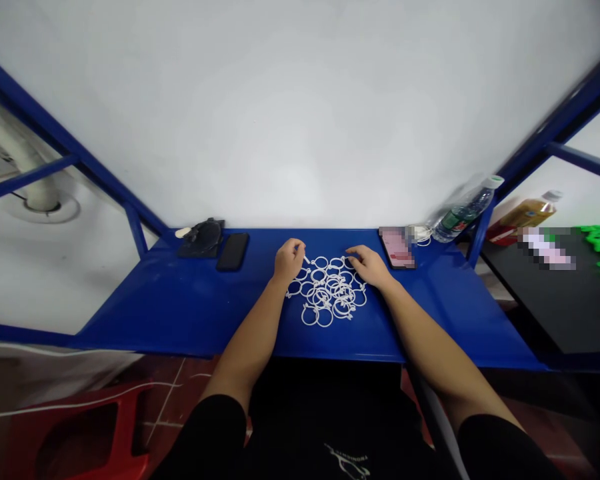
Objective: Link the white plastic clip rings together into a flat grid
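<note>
A pile of white plastic rings [325, 293] with small clasp-like tabs lies on the blue table, between my two forearms. At the pile's far left edge is my left hand [289, 260], its thumb and fingers pinched together. A short white piece shows just beside its fingertips; whether it is held there I cannot make out. My right hand [369, 267] rests over the far right edge of the pile, palm down. Its thumb and index finger are slightly apart, close to the clasp of a ring. The rings under that hand are partly hidden.
On the blue table [180, 313], a black phone [233, 252] and a dark flat pouch-like item [203, 239] lie left. A pink-screened phone [398, 250], a white cable [420, 235] and a plastic bottle [467, 212] are right. Blue frame bars [135, 230] flank the table.
</note>
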A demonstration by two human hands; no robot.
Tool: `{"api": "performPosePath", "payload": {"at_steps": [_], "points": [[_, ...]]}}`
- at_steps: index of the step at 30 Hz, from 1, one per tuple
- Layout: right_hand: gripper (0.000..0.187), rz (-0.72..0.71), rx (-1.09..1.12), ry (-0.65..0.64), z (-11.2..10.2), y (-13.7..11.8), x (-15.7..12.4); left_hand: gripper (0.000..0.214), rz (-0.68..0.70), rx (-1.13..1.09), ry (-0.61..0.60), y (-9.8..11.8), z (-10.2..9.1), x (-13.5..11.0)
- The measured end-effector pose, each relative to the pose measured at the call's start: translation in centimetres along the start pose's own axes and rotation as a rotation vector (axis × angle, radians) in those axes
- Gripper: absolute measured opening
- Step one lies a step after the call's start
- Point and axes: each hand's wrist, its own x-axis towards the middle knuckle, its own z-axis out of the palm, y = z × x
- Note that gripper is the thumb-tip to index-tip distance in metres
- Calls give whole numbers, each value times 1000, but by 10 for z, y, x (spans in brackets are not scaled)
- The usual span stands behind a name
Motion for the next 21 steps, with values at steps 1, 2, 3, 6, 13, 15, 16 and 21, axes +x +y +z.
{"api": "performPosePath", "payload": {"at_steps": [1,2,3,6,13,15,16,21], "points": [[30,-1,1,0,0,0,0,18,17,33,-44,-1,1,0],[30,-3,2,1,1,1,0,19,32,60,-77,-3,2,1],[29,-5,3,5,1,2,0,21,40,84,-102,-4,2,1],[29,-4,7,17,2,3,-1,23,6,161,-207,-8,1,1],[29,26,15,6,5,4,-3,36,-20,298,-353,-9,-1,-2],[29,30,21,18,5,5,-4,48,-25,332,-338,-11,-6,-2],[28,33,26,26,6,5,-4,53,-28,352,-337,-13,-9,-1],[29,67,27,84,8,3,-6,31,-68,293,-338,-23,-17,0]]}}
